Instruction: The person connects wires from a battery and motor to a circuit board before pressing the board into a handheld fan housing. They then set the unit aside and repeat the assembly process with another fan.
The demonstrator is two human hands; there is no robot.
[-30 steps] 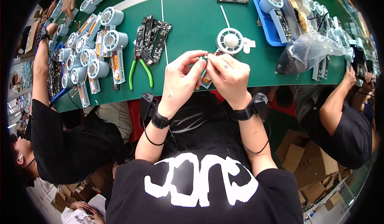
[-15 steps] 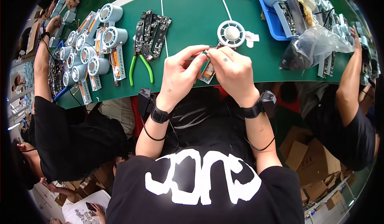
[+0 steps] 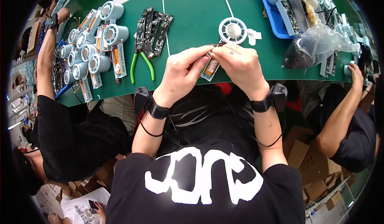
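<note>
My left hand (image 3: 182, 74) and my right hand (image 3: 242, 68) meet at their fingertips, both pinched on thin wires (image 3: 215, 44), one of them reddish. The fingers hide most of the wires' ends. Under the hands lies a light-blue handheld fan (image 3: 233, 30), its round grilled head away from me. Its open handle (image 3: 211, 69) points toward me, with an orange battery showing inside. My right hand partly covers the middle of the fan.
Green-handled pliers (image 3: 141, 66) and black circuit boards (image 3: 154, 30) lie to the left, beside several fan units (image 3: 98, 64). A white sticker (image 3: 253, 35) touches the fan's right side. Far right are a blue tray (image 3: 274, 18) and a plastic bag (image 3: 320, 42). Co-workers sit on both sides.
My hands have spread slightly at the wrists while the fingertips stay together at the wires. The right-hand co-worker's arm has come lower; the left-hand co-worker's hand has shifted.
</note>
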